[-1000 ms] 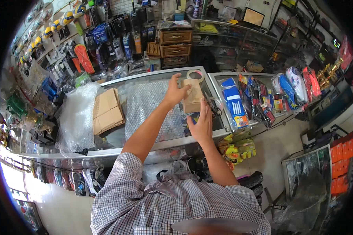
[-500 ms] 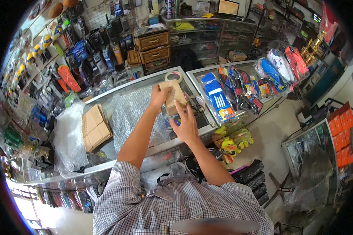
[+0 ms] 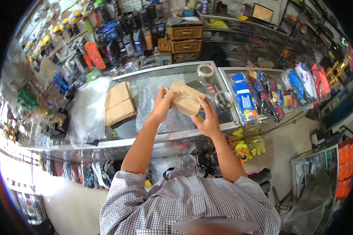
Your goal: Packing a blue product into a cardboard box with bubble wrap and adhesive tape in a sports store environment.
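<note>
A small cardboard box is held between both hands over the bench; whether its underside touches the surface cannot be told. The left end is clamped by the left hand, with the thumb laid on the upper face. The right end is gripped by the right hand, with the thumb at the near edge. Bubble wrap is spread beneath, flat cardboard pieces are stacked to the left, and a tape roll is positioned beyond the box.
</note>
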`<action>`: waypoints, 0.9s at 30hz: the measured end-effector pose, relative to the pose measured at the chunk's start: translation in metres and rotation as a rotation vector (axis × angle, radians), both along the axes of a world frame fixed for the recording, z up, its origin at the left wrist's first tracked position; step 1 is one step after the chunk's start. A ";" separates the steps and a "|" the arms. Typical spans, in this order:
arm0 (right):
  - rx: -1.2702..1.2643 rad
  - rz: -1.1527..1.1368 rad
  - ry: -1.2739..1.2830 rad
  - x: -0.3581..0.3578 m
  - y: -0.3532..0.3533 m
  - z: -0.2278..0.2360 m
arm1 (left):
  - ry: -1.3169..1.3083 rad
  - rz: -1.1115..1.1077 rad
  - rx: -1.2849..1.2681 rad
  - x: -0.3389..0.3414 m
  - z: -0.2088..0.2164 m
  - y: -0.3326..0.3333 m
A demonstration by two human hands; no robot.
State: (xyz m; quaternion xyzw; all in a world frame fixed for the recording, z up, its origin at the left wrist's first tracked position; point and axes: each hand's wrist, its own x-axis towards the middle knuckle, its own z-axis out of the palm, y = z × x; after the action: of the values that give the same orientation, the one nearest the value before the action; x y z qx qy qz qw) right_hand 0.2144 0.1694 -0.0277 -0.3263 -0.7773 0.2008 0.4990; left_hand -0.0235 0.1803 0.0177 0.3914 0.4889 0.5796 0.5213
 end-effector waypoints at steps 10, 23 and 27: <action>-0.263 0.328 0.072 -0.060 -0.014 0.015 | 0.004 0.088 0.052 -0.062 -0.013 -0.073; -0.128 0.236 -0.050 -0.064 -0.003 0.000 | 0.650 0.091 0.203 -0.071 -0.048 -0.096; -0.185 0.202 -0.022 -0.065 -0.007 0.003 | 0.859 0.206 0.325 -0.070 -0.056 -0.094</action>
State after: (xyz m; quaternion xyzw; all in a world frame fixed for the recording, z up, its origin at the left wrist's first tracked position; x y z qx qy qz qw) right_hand 0.1493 0.1624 -0.0251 -0.2931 -0.7898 0.3175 0.4353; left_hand -0.0932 0.0864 -0.0383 0.6218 0.5995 0.4831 0.1434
